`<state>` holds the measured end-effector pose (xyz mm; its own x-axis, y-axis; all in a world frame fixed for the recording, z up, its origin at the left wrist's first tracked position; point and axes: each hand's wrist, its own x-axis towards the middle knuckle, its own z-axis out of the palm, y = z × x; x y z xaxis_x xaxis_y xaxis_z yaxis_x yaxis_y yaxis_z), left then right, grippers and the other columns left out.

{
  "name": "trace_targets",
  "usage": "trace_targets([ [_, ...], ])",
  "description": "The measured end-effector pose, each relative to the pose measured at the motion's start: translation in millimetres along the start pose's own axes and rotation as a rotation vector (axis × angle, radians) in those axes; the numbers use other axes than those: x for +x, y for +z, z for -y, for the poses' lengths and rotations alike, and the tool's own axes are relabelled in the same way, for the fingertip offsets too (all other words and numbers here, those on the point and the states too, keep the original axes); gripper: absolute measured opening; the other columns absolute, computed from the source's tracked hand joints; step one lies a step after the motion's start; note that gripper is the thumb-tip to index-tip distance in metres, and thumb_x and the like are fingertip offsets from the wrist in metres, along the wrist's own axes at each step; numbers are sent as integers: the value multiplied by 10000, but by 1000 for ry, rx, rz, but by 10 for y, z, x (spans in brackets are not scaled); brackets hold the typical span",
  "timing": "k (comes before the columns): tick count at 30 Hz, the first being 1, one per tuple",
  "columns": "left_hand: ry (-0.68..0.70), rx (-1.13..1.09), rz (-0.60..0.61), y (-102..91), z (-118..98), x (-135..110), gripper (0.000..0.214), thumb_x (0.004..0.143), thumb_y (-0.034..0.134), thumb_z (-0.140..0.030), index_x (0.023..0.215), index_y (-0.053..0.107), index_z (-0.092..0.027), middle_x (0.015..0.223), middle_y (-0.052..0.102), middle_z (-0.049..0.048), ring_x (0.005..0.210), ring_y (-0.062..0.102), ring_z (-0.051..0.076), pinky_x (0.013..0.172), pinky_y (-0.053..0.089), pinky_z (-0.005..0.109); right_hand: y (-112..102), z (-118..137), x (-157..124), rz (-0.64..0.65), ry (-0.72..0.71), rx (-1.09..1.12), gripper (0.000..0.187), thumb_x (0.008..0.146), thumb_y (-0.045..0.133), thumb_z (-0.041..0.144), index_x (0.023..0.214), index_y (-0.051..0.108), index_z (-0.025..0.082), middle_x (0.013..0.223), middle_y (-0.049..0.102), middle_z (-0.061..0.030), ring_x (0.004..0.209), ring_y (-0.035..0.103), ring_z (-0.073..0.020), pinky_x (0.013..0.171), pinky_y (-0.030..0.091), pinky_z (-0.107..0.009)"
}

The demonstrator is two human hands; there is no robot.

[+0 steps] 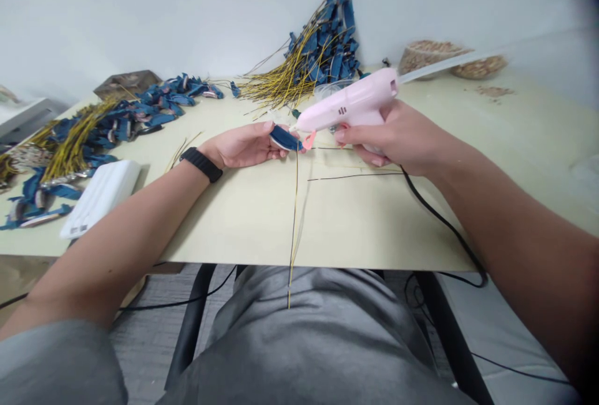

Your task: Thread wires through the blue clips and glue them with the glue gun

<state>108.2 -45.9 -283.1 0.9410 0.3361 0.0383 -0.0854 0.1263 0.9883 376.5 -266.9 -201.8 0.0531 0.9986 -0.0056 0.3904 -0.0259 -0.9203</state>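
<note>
My left hand (243,145), with a black band on its wrist, pinches a small blue fabric piece (284,138) fixed to a long thin yellow stem (294,224) that hangs down over the table's front edge to my lap. My right hand (397,136) grips a pink hot glue gun (350,105), a clear glue stick protruding from its rear. The gun's nozzle touches the blue piece beside my left fingertips. Its black cord (440,218) runs off the table's front right.
Heaps of finished blue pieces on yellow stems lie at the left (93,130) and at the back centre (318,49). A white box (100,196) sits front left. A clear bowl of brown bits (449,55) stands back right. Loose dark wires (355,175) lie mid-table.
</note>
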Motion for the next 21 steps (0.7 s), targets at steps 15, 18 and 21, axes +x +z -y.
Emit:
trace_targets([
  [15,10,-92,39,13,-24,-62,761,1007,1060,-734,1376,951,-78,1380,954,245,978,855,196,951,686,294,-991,-217,-421,-829,38,-21,93,970,838,145,889,849,190,986,809,-90,706,599,-173,615,358,-376],
  [18,9,-100,-1,4,-16,-77,793,988,1059,-759,1361,938,-70,1330,961,233,949,838,198,930,672,314,-1127,-532,-608,-974,311,-310,56,999,941,167,990,890,145,902,746,-49,780,558,-179,710,363,-396],
  [21,-4,-117,-13,0,-18,-91,864,923,1093,-797,1358,935,-68,1280,965,216,930,824,196,897,666,305,-1177,-787,-760,-895,450,-472,135,1026,952,246,996,863,149,927,770,-82,788,600,-199,736,414,-420],
])
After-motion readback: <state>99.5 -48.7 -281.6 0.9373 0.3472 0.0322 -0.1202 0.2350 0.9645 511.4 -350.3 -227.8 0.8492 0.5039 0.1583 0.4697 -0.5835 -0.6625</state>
